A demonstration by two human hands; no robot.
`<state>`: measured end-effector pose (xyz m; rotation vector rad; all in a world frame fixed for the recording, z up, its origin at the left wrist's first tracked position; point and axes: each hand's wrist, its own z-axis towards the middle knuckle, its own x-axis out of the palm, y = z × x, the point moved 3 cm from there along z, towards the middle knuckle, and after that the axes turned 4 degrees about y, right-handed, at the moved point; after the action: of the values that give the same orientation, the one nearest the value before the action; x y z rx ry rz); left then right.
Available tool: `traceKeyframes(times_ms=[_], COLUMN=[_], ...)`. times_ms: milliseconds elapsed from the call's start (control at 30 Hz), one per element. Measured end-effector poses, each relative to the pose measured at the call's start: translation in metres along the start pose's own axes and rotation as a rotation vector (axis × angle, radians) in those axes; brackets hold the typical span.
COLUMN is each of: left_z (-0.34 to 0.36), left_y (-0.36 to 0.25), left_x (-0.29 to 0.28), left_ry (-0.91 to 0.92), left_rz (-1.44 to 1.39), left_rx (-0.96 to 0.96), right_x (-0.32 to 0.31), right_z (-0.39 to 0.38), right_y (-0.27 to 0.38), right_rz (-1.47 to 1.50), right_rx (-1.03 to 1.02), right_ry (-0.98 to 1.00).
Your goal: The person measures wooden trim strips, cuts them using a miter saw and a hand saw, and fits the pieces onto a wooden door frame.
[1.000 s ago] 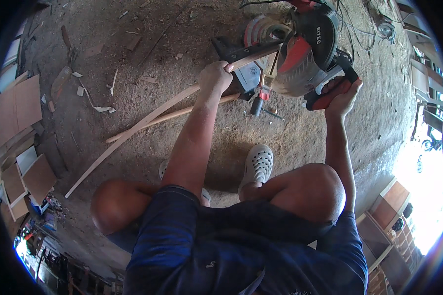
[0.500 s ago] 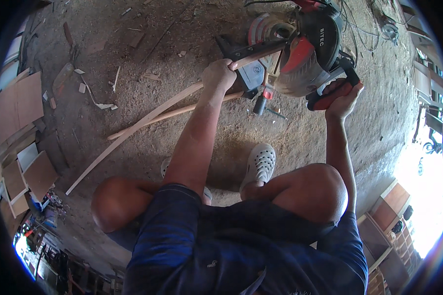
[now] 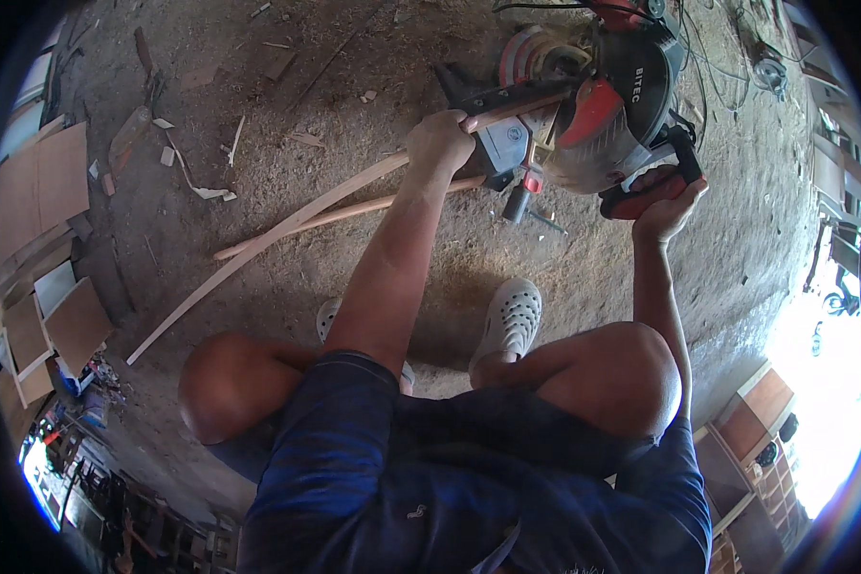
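Note:
A black-and-red mitre saw (image 3: 622, 96) stands on the floor at upper right, with a clear guard and metal base. My left hand (image 3: 440, 143) is closed on a long pale wood strip (image 3: 268, 244), pressed along the saw's fence and reaching under the head, where its end is hidden. A second slim strip (image 3: 354, 213) slants below it, its right end at the base. My right hand (image 3: 670, 206) is wrapped round the saw's red-and-black handle (image 3: 646, 196). My knees and pale clogs (image 3: 512, 316) show below as I squat.
Wood boards (image 3: 43, 177) lie stacked along the left side. Small offcuts, sawdust and thin scraps are scattered on the concrete floor (image 3: 191, 268). Cables and a small metal tool (image 3: 767, 72) lie right of the saw. Wooden cabinets (image 3: 741, 426) stand at lower right, beside a bright opening.
The saw, strips and my left hand appear slightly farther right in the view. The saw handle and my right hand sit slightly lower in the picture. Both grips are the same.

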<state>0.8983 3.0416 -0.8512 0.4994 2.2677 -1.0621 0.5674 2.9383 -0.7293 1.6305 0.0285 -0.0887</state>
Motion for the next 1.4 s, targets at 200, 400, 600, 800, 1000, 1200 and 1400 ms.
traceKeyframes(times_ms=[200, 400, 600, 800, 1000, 1200, 1400], left_z=[-0.003, -0.005, 0.000, 0.003, 0.008, 0.013, -0.019], left_y=[-0.006, -0.002, -0.007, -0.007, 0.009, 0.055, 0.060], left_x=[-0.004, -0.004, 0.003, 0.009, 0.007, 0.005, -0.012], left_ry=[0.046, -0.019, 0.025, 0.015, -0.038, 0.290, 0.700], left_rz=[-0.029, -0.032, 0.020, 0.006, 0.038, -0.029, -0.202], left_rx=[-0.043, -0.023, 0.002, 0.007, 0.040, 0.075, -0.016], right_x=[0.001, -0.004, -0.003, 0.003, 0.017, 0.033, 0.010], right_z=[-0.012, -0.007, 0.015, 0.039, 0.080, 0.159, 0.208], right_y=[-0.016, -0.023, 0.030, 0.080, 0.118, 0.172, 0.185], right_rz=[-0.021, 0.000, 0.052, 0.047, -0.092, -0.519, -0.603], right_rx=[-0.044, -0.032, 0.004, 0.197, 0.218, -0.285, -0.234], right_ry=[0.000, 0.010, 0.040, 0.049, 0.070, 0.179, 0.131])
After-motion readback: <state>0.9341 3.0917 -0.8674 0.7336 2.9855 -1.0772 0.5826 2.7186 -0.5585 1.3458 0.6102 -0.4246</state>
